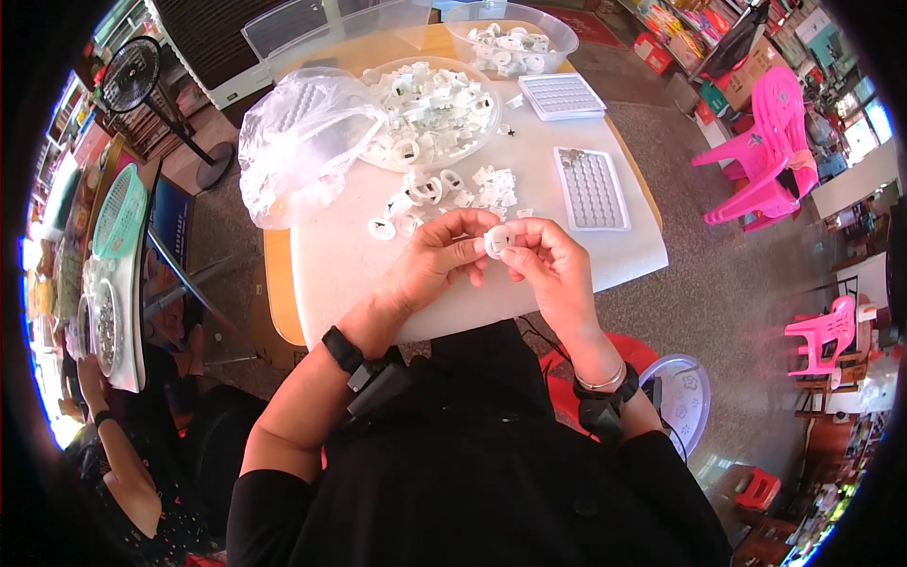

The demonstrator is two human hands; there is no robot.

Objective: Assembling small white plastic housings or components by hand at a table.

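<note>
Over the near part of the white-covered table, both my hands meet at a small round white plastic part [498, 243]. The fingertips of my left hand [436, 253] pinch its left side. Thumb and forefinger of my right hand [556, 267] grip it from the right. Fingers cover part of its edge. Just beyond my hands lie loose white rings [425, 189] and a heap of smaller white pieces [495, 189]. To the right, a white compartment tray [593, 195] has a few pieces at its far end.
A wide shallow bowl [497, 115] full of white parts stands farther back, beside a crumpled clear bag [293, 142]. Behind are a clear tub [571, 43] of parts and a second compartment tray [562, 97]. Another person's arm [123, 454] works at a side table, lower left.
</note>
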